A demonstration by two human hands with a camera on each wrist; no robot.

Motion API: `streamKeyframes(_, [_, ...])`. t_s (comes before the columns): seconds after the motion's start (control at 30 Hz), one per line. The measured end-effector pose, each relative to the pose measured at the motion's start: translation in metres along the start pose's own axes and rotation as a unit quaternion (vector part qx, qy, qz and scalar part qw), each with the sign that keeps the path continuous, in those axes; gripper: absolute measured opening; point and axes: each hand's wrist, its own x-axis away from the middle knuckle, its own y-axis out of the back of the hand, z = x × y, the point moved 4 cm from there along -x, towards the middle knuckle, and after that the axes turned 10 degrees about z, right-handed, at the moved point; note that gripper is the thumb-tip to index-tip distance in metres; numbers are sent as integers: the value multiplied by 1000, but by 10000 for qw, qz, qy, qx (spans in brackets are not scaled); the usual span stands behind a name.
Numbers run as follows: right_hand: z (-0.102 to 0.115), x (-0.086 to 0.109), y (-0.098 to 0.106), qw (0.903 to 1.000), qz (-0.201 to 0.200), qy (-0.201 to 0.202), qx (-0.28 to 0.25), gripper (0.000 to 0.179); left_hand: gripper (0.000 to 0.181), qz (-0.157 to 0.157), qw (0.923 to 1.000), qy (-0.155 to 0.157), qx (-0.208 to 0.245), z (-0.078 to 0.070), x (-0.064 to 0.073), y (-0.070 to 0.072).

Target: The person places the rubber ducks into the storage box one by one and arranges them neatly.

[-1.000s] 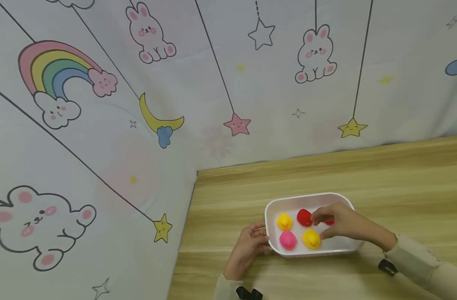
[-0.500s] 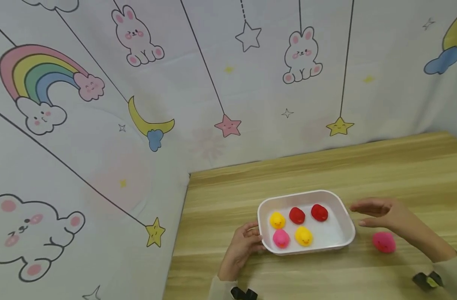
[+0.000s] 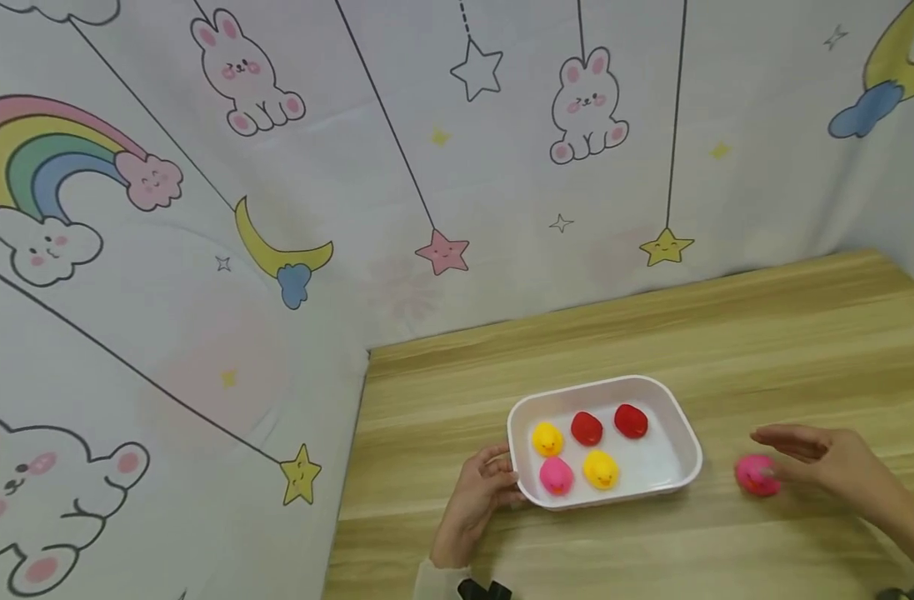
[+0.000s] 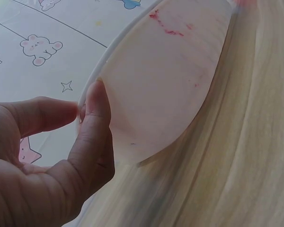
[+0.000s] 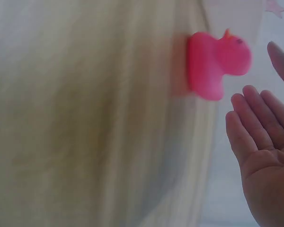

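Note:
A white plastic tray (image 3: 655, 483) stands on the table, its left rim pinched between the thumb and fingers of my left hand (image 3: 475, 500); the left wrist view shows this hand (image 4: 61, 151) at the rim up close. Inside lie two yellow rubber ducks (image 3: 601, 470), a pink one (image 3: 556, 476) and two red rounded toys (image 3: 631, 422), whose faces I cannot make out. Outside the tray, to its right, a pink rubber duck (image 3: 755, 475) sits on the wood. Beside and above it, my right hand (image 3: 839, 467) has its fingers extended and holds nothing; the right wrist view shows a gap between fingers and duck (image 5: 208, 66).
The wood-grain table (image 3: 614, 550) meets a white cloth backdrop (image 3: 516, 283) along its back and left edges. Printed rabbits, stars and a rainbow cover that cloth.
My right hand has left the tray, moving right to the pink duck outside it. One second ago it was over a red toy in the tray. The left hand stays at the rim.

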Motion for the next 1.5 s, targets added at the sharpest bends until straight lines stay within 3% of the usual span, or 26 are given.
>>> streamKeyframes(0.17, [-13, 4, -2, 9995, -121, 95, 288, 35, 54, -43, 10000, 14, 27, 1, 2, 1])
streamKeyframes(0.27, [-15, 4, -5, 9940, -320, 161, 1036, 44, 54, -66, 10000, 5, 59, 0, 3, 0])
streamKeyframes(0.4, [-11, 1, -6, 9737, -587, 376, 2171, 54, 54, -60, 10000, -12, 35, -1, 3, 0])
streamKeyframes(0.5, [-7, -4, -6, 9558, -713, 783, 2742, 57, 54, -76, 10000, -13, 41, -2, 2, -1])
streamKeyframes(0.7, [-6, -11, -6, 9416, -681, 1286, 3037, 57, 54, -21, 10000, 0, 68, -2, 0, -2])
streamKeyframes(0.83, [-7, -11, -6, 9451, -589, 1392, 2897, 56, 53, -10, 10000, 24, 73, -1, 0, -3])
streamKeyframes(1.0, [-3, -11, 0, 9754, -243, 1210, 1828, 53, 52, -42, 10000, 29, 79, -1, -1, -3])
streamKeyframes(1.1, [4, -11, 4, 9863, -104, 1239, 1083, 57, 52, -51, 10000, 17, 68, -1, 0, -2])
streamKeyframes(1.27, [20, -11, 9, 9910, -61, 1262, 445, 67, 52, -10, 10000, 34, 81, 0, 1, -2])
streamKeyframes(1.5, [50, -18, 13, 9942, -78, 988, 406, 58, 50, -7, 9999, 83, 139, 0, 1, -1])
